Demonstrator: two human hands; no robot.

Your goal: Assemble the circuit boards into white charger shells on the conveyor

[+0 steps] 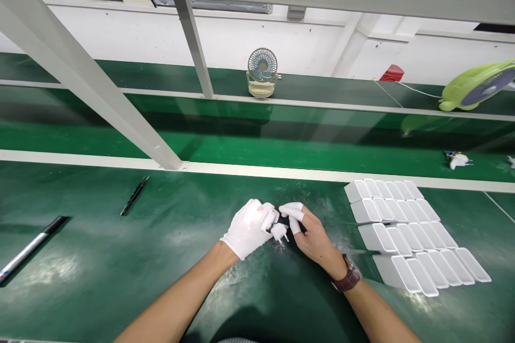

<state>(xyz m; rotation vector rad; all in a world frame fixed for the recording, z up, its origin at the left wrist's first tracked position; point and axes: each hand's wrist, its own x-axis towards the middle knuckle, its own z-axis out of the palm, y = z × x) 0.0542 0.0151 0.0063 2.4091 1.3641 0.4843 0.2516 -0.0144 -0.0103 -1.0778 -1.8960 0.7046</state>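
Observation:
My left hand (250, 228), in a white glove, is closed around a small white plug adapter (279, 231) with metal prongs pointing down and to the right. Part of the plug is hidden by the glove. Just right of it is my right hand (309, 231), with white finger cots on the thumb and fingers and a brown watch on the wrist. Its fingertips are drawn together beside the plug; anything between them is too small to make out. Both hands are just above the green table (193, 289).
Rows of white plastic cases (406, 235) stand on the right. A black pen-like tool (135, 195) and a silver-and-black marker (34, 249) lie left. A small fan (262, 72) and a green fan (477, 85) stand on the shelf. A metal post (96, 74) slants down left.

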